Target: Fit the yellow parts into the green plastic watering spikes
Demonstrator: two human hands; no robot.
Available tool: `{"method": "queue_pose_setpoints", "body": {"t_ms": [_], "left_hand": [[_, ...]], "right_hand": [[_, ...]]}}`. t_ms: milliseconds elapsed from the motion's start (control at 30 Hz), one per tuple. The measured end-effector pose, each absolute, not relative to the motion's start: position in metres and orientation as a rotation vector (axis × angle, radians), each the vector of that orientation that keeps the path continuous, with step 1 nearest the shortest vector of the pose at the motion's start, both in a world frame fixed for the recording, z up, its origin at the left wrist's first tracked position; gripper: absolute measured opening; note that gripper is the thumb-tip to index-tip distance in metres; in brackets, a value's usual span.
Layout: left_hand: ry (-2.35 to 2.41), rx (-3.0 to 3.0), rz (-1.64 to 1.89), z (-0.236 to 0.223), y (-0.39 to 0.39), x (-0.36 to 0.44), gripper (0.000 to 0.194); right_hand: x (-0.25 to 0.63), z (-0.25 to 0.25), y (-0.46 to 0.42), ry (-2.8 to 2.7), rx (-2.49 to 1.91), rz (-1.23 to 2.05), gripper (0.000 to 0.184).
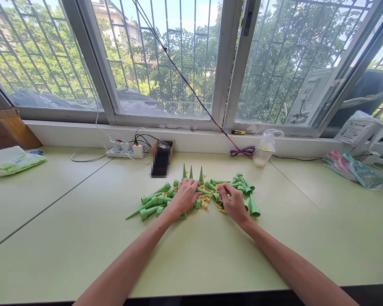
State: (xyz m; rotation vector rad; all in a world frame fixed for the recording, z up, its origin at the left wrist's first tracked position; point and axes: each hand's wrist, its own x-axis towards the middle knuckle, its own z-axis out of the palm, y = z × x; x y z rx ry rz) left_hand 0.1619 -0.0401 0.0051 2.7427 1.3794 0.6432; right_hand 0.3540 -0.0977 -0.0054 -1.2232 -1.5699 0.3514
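My left hand (185, 196) is closed over the middle of a heap of green plastic parts. A tapered green plastic spike (205, 191) extends to the right from its thumb and fingers. To the right, my right hand (233, 202) is closed in a pinch near the spike's end; whatever is between its fingertips is too small to make out. Green capped spikes (151, 200) lie left of my left hand, and more green cone pieces (253, 206) lie beyond my right hand. Small yellow pieces (205, 199) are scattered between both hands. Several green spikes (201, 175) stand point up behind.
Along the back lie a power strip (115, 151) with cables, a small box (170, 148) and a blurred dark object (160, 165). A plastic bag with pale contents (262, 156) stands farther right. Packages (15, 161) lie at left, bagged items (354, 170) at right.
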Motion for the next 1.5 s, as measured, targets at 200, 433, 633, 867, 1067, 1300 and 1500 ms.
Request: {"method": "queue_pose_setpoints", "body": {"t_ms": [200, 433, 633, 867, 1067, 1300, 1500], "left_hand": [[1.361, 2.804, 0.682, 0.003, -0.038, 0.161, 0.013], [1.388, 2.835, 0.906, 0.006, -0.039, 0.160, 0.007], [1.274, 2.653, 1.329, 0.018, -0.046, 0.163, 0.008], [1.083, 2.407, 1.519, 0.017, -0.054, 0.171, 0.015], [1.029, 2.090, 1.430, 0.011, -0.058, 0.178, 0.021], [1.076, 2.020, 1.387, 0.011, -0.062, 0.180, 0.026], [1.105, 1.940, 1.358, 0.013, -0.064, 0.180, 0.028]], "right_hand": [[0.353, -0.006, -0.098, -1.577, -1.207, 0.329, 0.034], [0.353, -0.006, -0.098, -1.599, -1.185, 0.321, 0.029], [0.349, -0.009, -0.101, -1.744, -1.134, 0.392, 0.018], [0.347, -0.015, -0.103, -1.915, -1.121, 0.447, 0.012], [0.347, -0.016, -0.103, -2.016, -1.165, 0.498, 0.024], [0.347, -0.015, -0.103, -2.046, -1.158, 0.511, 0.028], [0.348, -0.017, -0.101, -2.053, -1.191, 0.416, 0.028]]}}
